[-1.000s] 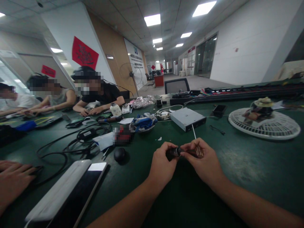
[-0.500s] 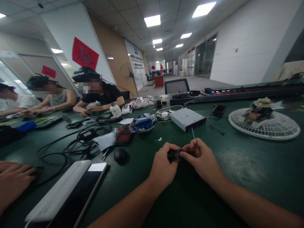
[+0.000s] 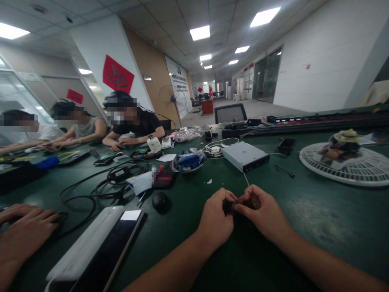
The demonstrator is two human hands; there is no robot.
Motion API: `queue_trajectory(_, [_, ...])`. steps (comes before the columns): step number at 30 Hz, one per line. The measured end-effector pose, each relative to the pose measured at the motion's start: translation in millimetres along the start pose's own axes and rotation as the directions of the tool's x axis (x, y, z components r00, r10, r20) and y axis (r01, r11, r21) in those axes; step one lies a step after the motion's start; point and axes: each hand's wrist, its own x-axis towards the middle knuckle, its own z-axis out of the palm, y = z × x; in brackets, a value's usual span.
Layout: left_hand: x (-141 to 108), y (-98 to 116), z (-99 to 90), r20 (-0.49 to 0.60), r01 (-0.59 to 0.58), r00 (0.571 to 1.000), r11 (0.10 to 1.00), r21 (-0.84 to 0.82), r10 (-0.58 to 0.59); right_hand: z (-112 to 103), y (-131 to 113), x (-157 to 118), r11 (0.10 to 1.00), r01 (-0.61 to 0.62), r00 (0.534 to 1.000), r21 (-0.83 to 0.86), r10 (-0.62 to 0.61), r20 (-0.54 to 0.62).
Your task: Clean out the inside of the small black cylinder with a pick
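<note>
A small dark cylindrical part (image 3: pixel 228 206) is held between my two hands, mostly covered by fingers. My left hand (image 3: pixel 216 219) is closed around it, fingertips curled over the top. With thumb and fingertips, my right hand (image 3: pixel 263 209) pinches the part's near end. That same hand also keeps a screwdriver (image 3: pixel 246 179) tucked in its fingers. The thin shaft points up and away, and the brownish handle is largely hidden. Beyond the hands lies a grey optical drive (image 3: pixel 244 154), with a small white scrap (image 3: pixel 209 181) nearer on the table.
White fan grille with motor (image 3: pixel 346 158) stands at right. A black mouse (image 3: pixel 159 201), cables (image 3: pixel 91 190) and a phone-like slab (image 3: pixel 106 251) lie left. Another person's hand (image 3: pixel 30 227) rests at the left edge. A blue-and-white bundle (image 3: pixel 189 159) sits ahead; several people work across the table.
The view has shifted, so the scene sits slightly lower and further right. My fingers have closed further over the dark part, which shows less than before. The screwdriver stays in my right hand.
</note>
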Motion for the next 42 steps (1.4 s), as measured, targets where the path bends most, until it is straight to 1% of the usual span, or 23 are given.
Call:
queue_trajectory(4, [-0.7, 1.6, 0.8, -0.03, -0.014, 0.999, 1.0, -0.028, 0.013, 0.1, 0.1, -2.2, 0.997, -0.017, 0.999, -0.076, 0.013, -0.052])
queue_trajectory(8, [-1.1, 2.1, 2.3, -0.08, -0.014, 0.997, 1.0, -0.002, 0.013, 0.8, -6.3, -4.5, 0.989, -0.009, 0.999, -0.147, 0.001, -0.05])
queue_trajectory(10, [-0.7, 0.3, 3.0, -0.114, 0.005, 0.994, 1.0, -0.003, -0.006, 0.5, -9.8, -5.4, 0.994, 0.003, 0.998, -0.106, -0.01, -0.061])
queue_trajectory(12, [0.2, -2.4, 3.2, -0.154, 0.035, 0.987, 0.999, -0.01, -0.036, -0.8, -12.3, -6.8, 0.999, 0.024, 0.995, -0.023, -0.026, -0.101])
queue_trajectory(14, [1.3, -4.7, 2.4, -0.187, 0.076, 0.979, 0.997, -0.01, -0.077, -2.6, -13.8, -9.0, 0.997, 0.076, 0.986, 0.03, -0.071, -0.15])
queue_trajectory(17, [2.8, -4.8, -0.1, -0.216, 0.155, 0.965, 0.988, 0.001, -0.151, -5.3, -15.2, -13.7, 0.982, 0.188, 0.961, 0.013, -0.181, -0.21])
queue_trajectory(19, [3.6, -3.4, -1.6, -0.235, 0.196, 0.953, 0.981, 0.006, -0.189, -5.8, -16.1, -16.6, 0.968, 0.251, 0.943, 0.005, -0.244, -0.228])
queue_trajectory(21, [4.3, -2.4, -2.1, -0.239, 0.213, 0.949, 0.977, 0.006, -0.205, -5.3, -16.8, -18.1, 0.958, 0.288, 0.935, 0.019, -0.276, -0.222])
queue_trajectory(23, [4.6, -2.5, -1.7, -0.229, 0.208, 0.952, 0.978, 0.004, -0.202, -4.1, -17.3, -17.9, 0.959, 0.284, 0.944, 0.02, -0.275, -0.183])
queue_trajectory(27, [4.6, -4.0, -0.1, -0.213, 0.159, 0.965, 0.987, 0.01, -0.154, -2.4, -17.3, -15.3, 0.978, 0.207, 0.972, -0.016, -0.207, -0.114])
queue_trajectory(31, [4.5, -3.3, 0.4, -0.229, 0.157, 0.962, 0.988, 0.009, -0.151, -2.5, -16.8, -14.8, 0.982, 0.182, 0.974, -0.048, -0.187, -0.13])
queue_trajectory(34, [4.6, -2.8, 0.3, -0.235, 0.171, 0.958, 0.985, 0.005, -0.165, -2.7, -16.6, -15.4, 0.981, 0.191, 0.969, -0.014, -0.191, -0.157])
queue_trajectory(38, [4.7, -3.4, 0.6, -0.234, 0.153, 0.961, 0.988, 0.007, -0.147, -2.6, -17.1, -15.1, 0.98, 0.192, 0.969, 0.058, -0.18, -0.17])
queue_trajectory(42, [4.3, -3.1, 1.2, -0.216, 0.144, 0.966, 0.99, 0.005, -0.139, -2.3, -18.2, -14.1, 0.986, 0.165, 0.971, 0.038, -0.156, -0.182])
